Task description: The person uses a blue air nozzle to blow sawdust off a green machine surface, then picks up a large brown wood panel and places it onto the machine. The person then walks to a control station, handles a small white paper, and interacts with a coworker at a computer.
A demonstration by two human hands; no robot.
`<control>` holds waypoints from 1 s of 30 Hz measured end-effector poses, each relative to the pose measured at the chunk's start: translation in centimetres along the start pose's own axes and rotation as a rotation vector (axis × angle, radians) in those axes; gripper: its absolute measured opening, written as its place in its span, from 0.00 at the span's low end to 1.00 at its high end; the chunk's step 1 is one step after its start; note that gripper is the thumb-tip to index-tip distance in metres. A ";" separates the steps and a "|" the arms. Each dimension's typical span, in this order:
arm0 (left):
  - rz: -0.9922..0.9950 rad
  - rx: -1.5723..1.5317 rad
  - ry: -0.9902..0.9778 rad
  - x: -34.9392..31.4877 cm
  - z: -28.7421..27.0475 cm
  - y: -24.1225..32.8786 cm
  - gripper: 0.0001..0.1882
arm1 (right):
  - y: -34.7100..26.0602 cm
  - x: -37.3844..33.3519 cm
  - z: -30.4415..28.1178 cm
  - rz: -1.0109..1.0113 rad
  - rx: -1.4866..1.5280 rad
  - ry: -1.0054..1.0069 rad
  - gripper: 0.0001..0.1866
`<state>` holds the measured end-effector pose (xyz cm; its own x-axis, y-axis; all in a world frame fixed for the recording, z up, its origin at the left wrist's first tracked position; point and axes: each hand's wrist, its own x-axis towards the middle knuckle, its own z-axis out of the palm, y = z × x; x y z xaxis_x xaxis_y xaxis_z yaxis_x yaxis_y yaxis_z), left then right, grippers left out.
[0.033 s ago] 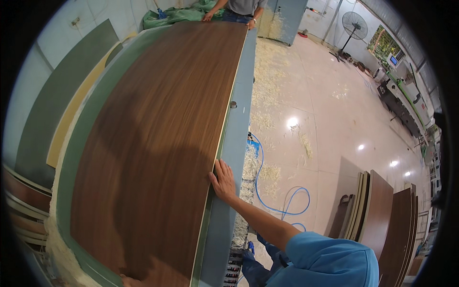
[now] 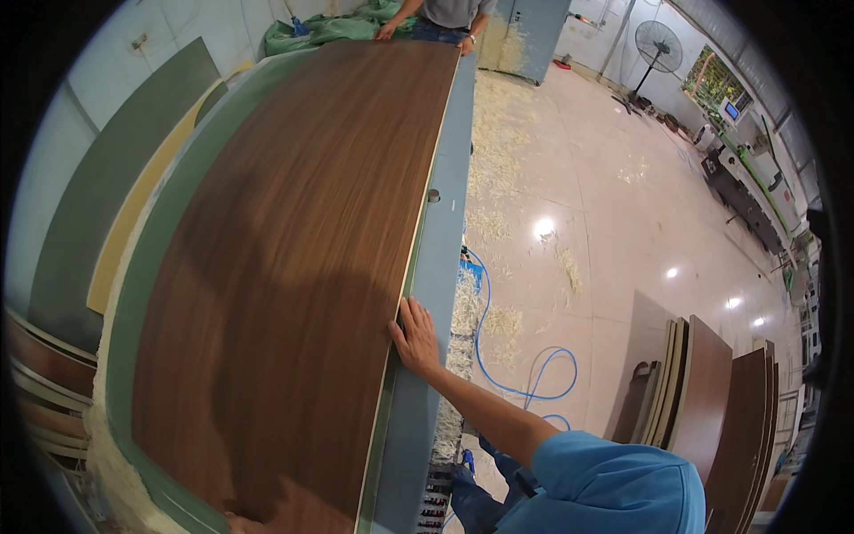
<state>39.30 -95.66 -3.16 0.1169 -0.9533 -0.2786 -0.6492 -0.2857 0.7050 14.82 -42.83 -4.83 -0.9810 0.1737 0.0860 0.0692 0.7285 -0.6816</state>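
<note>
A large dark brown wood-grain panel (image 2: pixel 302 240) lies flat on a green surface (image 2: pixel 165 240) of a long blue-grey bench. My right hand (image 2: pixel 414 338) rests at the panel's right long edge, fingers stretched out and pressed against it, holding nothing. At the bottom of the picture, only a small part of my left hand (image 2: pixel 242 523) shows by the panel's near end; its fingers are mostly hidden. Across the panel, another person's two hands (image 2: pixel 467 44) touch the far corners.
Brown panels (image 2: pixel 703 383) lean in a stack at the lower right. A blue hose (image 2: pixel 485 356) loops on the floor among pale shavings (image 2: pixel 498 160). Grey-green and yellow boards (image 2: pixel 107 205) stand along the left wall. A fan (image 2: pixel 658 49) and a machine (image 2: pixel 756 187) stand farther off.
</note>
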 end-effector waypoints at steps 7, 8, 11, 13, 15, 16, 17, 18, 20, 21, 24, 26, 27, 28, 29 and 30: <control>0.012 0.005 -0.012 -0.6 0.9 1.1 0.34 | 2.2 0.8 0.9 -0.032 0.136 0.048 0.33; 0.013 0.012 -0.014 -0.6 1.0 1.2 0.34 | 3.2 2.2 -0.5 -0.010 0.250 -0.050 0.33; 0.021 0.004 -0.024 -0.6 1.3 1.4 0.34 | 5.6 11.4 -8.0 0.089 0.170 0.006 0.31; 0.017 0.003 -0.029 -0.7 1.3 1.4 0.34 | 6.4 21.1 -16.0 0.270 0.112 0.251 0.37; 0.012 0.006 -0.037 -0.8 1.4 1.4 0.34 | 5.2 29.0 -22.1 0.225 0.434 0.459 0.37; 0.018 0.007 -0.040 -1.0 1.5 1.4 0.34 | 3.7 32.0 -23.7 0.204 0.604 0.341 0.37; 0.023 0.013 -0.041 -1.1 1.5 1.4 0.34 | 2.0 33.8 -24.5 0.189 0.776 0.218 0.37; 0.021 0.008 -0.045 -1.3 1.6 1.4 0.34 | -0.1 35.1 -25.1 0.174 0.943 0.123 0.37; 0.011 0.013 -0.040 -1.5 1.5 1.4 0.34 | -3.2 35.5 -24.2 -0.264 0.768 -0.192 0.41; 0.013 0.017 -0.042 -1.6 1.5 1.4 0.34 | -3.7 35.1 -24.1 -0.139 0.789 -0.097 0.42; 0.004 0.000 -0.033 -1.4 1.0 1.3 0.35 | -2.8 32.8 -22.1 0.024 0.668 0.109 0.43; -0.011 0.001 -0.031 -1.2 0.6 1.0 0.35 | 0.4 29.6 -19.2 0.026 0.418 0.175 0.44; -0.015 0.007 -0.031 -1.1 0.4 0.8 0.35 | 1.9 27.8 -17.3 0.074 0.348 0.181 0.43; -0.018 0.008 -0.024 -0.9 0.2 0.6 0.35 | 3.3 25.6 -15.0 0.111 0.268 0.200 0.43; -0.019 0.008 -0.016 -0.8 0.0 0.5 0.35 | 4.5 23.0 -12.5 0.136 0.201 0.216 0.42; -0.019 0.008 -0.010 -0.6 -0.4 0.4 0.35 | 5.3 20.1 -9.6 0.143 0.181 0.244 0.41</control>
<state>39.28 -95.25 -2.51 0.1216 -0.9467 -0.2983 -0.6529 -0.3027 0.6944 -2.81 -29.09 0.31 -0.8899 0.4352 0.1365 0.1485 0.5594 -0.8155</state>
